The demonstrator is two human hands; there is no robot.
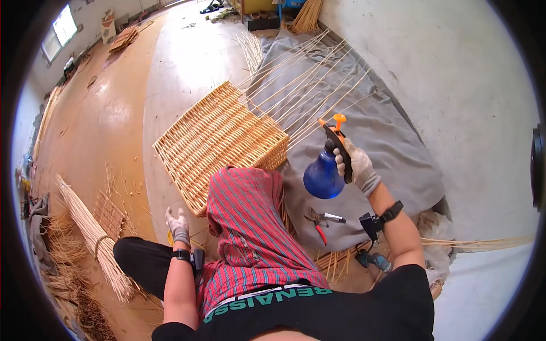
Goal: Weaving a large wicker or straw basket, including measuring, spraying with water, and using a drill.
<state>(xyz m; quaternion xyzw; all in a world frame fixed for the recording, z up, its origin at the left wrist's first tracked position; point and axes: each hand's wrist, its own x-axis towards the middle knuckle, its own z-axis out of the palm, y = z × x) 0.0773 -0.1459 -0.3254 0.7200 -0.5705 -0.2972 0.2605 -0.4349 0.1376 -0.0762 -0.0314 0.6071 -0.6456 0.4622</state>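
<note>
Got a striped cloth [245,227] draped right by the near edge of the woven basket [222,145]. Got a gloved left hand [178,227] just off the basket's near corner, with fingers loosely spread, apparently empty. Right of the basket, got the right hand [356,163] wrapped round a blue spray bottle [323,176]. Can see loose canes [307,77] fanning off the basket's far right side. Looks like the wetting step tbh; probably calls for aiming at those canes and giving a few squirts.

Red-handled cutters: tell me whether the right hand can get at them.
Probably not straight away: the right hand is wrapped around the blue spray bottle. Once freed, it likely could: the cutters lie uncovered on the grey cloth.
</note>
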